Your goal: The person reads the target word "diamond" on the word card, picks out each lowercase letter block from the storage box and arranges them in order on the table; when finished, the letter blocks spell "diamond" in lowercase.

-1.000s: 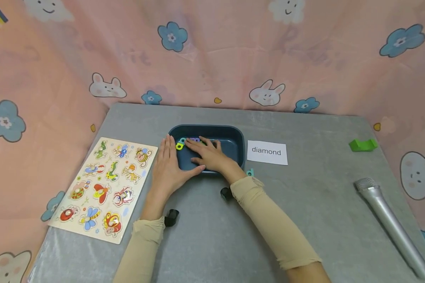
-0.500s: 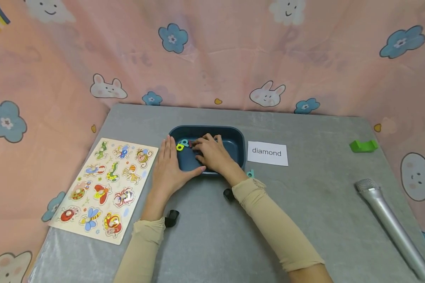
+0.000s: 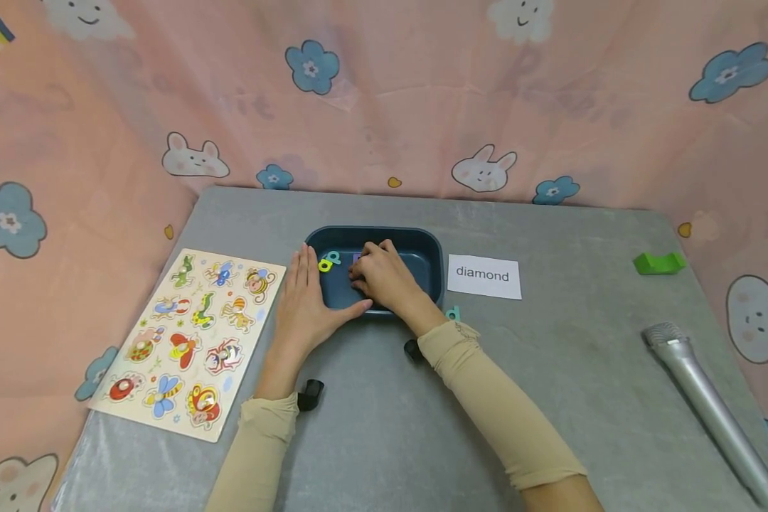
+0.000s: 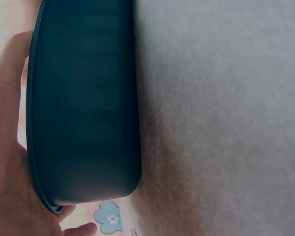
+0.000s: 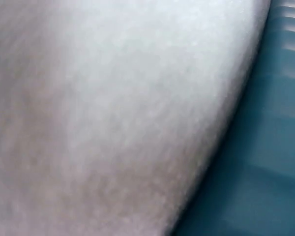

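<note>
A dark blue rectangular tray [image 3: 416, 242] stands on the grey table. My left hand [image 3: 304, 306] rests against its left side, fingers straight and thumb stretched along the front rim. In the left wrist view, the tray's outer wall [image 4: 83, 98] lies beside the palm. My right hand [image 3: 387, 277] reaches into the tray with bent fingers; its fingertips are hidden, so anything between them cannot be seen. Left of it lie a yellow letter piece [image 3: 324, 265] and a teal one [image 3: 333, 257]. A purple piece [image 3: 356, 257] shows just behind its fingers. Skin fills most of the right wrist view.
A card reading "diamond" [image 3: 484, 276] lies right of the tray, with a teal letter d [image 3: 452, 313] near the tray's front right corner. An insect picture board [image 3: 188, 345] is at left. A green block [image 3: 659, 264] and a silver microphone [image 3: 710, 412] lie at right.
My right hand's fingers have drawn back to the right and bent from a spread pose inside the tray. Letter pieces near them have shifted. The left hand has stayed put.
</note>
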Demonstrator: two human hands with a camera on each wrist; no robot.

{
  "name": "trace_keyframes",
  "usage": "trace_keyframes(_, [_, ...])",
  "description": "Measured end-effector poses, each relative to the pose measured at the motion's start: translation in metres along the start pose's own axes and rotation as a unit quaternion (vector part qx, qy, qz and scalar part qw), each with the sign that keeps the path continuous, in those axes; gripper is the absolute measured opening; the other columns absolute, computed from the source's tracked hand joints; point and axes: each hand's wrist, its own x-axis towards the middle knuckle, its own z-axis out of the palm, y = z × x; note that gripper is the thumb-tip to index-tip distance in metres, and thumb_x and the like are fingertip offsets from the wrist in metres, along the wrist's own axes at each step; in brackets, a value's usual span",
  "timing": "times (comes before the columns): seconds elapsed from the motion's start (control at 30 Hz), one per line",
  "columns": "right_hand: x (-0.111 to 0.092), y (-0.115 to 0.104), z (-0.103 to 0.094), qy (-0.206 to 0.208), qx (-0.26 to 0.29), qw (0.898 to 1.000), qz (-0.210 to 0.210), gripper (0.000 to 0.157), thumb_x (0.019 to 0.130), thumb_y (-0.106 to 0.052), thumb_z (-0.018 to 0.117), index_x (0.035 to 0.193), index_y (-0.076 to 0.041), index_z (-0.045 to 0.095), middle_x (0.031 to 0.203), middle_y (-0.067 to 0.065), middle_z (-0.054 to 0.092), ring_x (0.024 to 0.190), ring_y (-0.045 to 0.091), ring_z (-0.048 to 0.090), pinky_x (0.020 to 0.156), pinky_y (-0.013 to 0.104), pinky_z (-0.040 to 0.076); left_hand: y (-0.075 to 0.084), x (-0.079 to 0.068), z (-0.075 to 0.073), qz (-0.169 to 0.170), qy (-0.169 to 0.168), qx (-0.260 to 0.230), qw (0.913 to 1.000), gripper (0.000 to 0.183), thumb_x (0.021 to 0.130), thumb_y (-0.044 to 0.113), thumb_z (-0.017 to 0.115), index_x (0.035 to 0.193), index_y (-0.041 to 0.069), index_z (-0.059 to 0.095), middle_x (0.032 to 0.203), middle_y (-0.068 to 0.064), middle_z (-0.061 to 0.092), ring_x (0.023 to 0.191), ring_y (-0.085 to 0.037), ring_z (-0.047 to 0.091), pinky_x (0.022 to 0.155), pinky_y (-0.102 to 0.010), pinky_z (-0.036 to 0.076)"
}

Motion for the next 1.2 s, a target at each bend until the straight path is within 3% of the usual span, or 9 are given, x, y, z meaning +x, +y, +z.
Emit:
trace_keyframes(0.1, [-0.001, 0.000, 0.000, 0.004, 0.015, 1.000, -0.008, 0.007, 0.095, -0.019, 0.082, 0.097, -0.014, 0.085, 0.097, 0.000, 0.080, 0.103, 0.022, 0.060, 0.098, 0.044, 0.046, 0.000, 0.000, 0.000, 0.000, -0.002, -0.001, 1.0000, 0.140, 0.078, 0.077, 0.078, 0.170, 0.003, 0.003, 0.180, -0.015, 0.001, 0.167, -0.037, 0.005, 0.134, -0.058, 0.014])
trace_keyframes(0.27, [-0.004, 0.004, -0.001, -0.005, 0.114, 0.993, 0.031, 0.013, 0.096, -0.012, 0.079, 0.108, -0.010, 0.075, 0.102, 0.005, 0.073, 0.094, 0.022, 0.057, 0.086, 0.038, 0.050, 0.000, 0.000, 0.001, -0.003, -0.013, -0.008, 0.9999, 0.140, 0.079, 0.078, 0.077, 0.170, 0.005, -0.001, 0.180, -0.014, -0.001, 0.168, -0.036, 0.002, 0.135, -0.057, 0.012])
trace_keyframes(0.4, [-0.010, 0.010, -0.004, 0.017, 0.224, 0.973, 0.048, 0.022, 0.094, -0.001, 0.077, 0.114, -0.005, 0.067, 0.108, 0.010, 0.068, 0.096, 0.023, 0.064, 0.087, 0.035, 0.059, 0.001, 0.000, 0.002, -0.005, -0.017, -0.012, 0.9998, 0.140, 0.079, 0.078, 0.076, 0.170, 0.005, -0.001, 0.180, -0.014, 0.000, 0.168, -0.036, 0.002, 0.135, -0.057, 0.011])
trace_keyframes(0.57, [-0.021, 0.018, -0.015, 0.060, 0.307, 0.949, 0.038, 0.022, 0.089, 0.009, 0.076, 0.108, 0.003, 0.069, 0.109, 0.013, 0.064, 0.092, 0.026, 0.070, 0.085, 0.037, 0.063, 0.002, 0.000, 0.000, -0.011, -0.014, -0.006, 0.9998, 0.140, 0.079, 0.080, 0.075, 0.170, 0.005, -0.001, 0.180, -0.014, 0.000, 0.168, -0.035, 0.002, 0.134, -0.057, 0.012])
trace_keyframes(0.73, [-0.039, 0.024, -0.038, 0.075, 0.356, 0.930, 0.050, 0.025, 0.090, 0.006, 0.078, 0.113, -0.001, 0.074, 0.112, 0.009, 0.065, 0.095, 0.023, 0.071, 0.088, 0.040, 0.063, 0.003, 0.000, -0.001, -0.015, -0.014, -0.007, 0.9998, 0.141, 0.078, 0.082, 0.074, 0.171, 0.007, -0.002, 0.180, -0.014, 0.001, 0.168, -0.035, 0.002, 0.135, -0.057, 0.013])
trace_keyframes(0.93, [-0.071, 0.035, -0.067, 0.076, 0.417, 0.905, 0.043, 0.026, 0.092, 0.001, 0.080, 0.117, -0.002, 0.077, 0.110, 0.015, 0.073, 0.096, 0.024, 0.072, 0.088, 0.037, 0.062, 0.003, 0.000, -0.001, -0.021, -0.021, -0.010, 0.9995, 0.142, 0.078, 0.083, 0.073, 0.171, 0.008, -0.004, 0.180, -0.012, -0.002, 0.168, -0.034, 0.001, 0.135, -0.056, 0.012])
trace_keyframes(1.2, [-0.116, 0.058, -0.085, 0.093, 0.439, 0.891, 0.062, 0.031, 0.096, 0.002, 0.075, 0.127, -0.001, 0.075, 0.112, 0.021, 0.074, 0.097, 0.013, 0.071, 0.089, 0.022, 0.060, 0.003, -0.001, -0.001, -0.024, -0.020, -0.006, 0.9995, 0.142, 0.077, 0.082, 0.074, 0.171, 0.008, -0.002, 0.181, -0.012, -0.001, 0.168, -0.034, 0.001, 0.135, -0.054, 0.011])
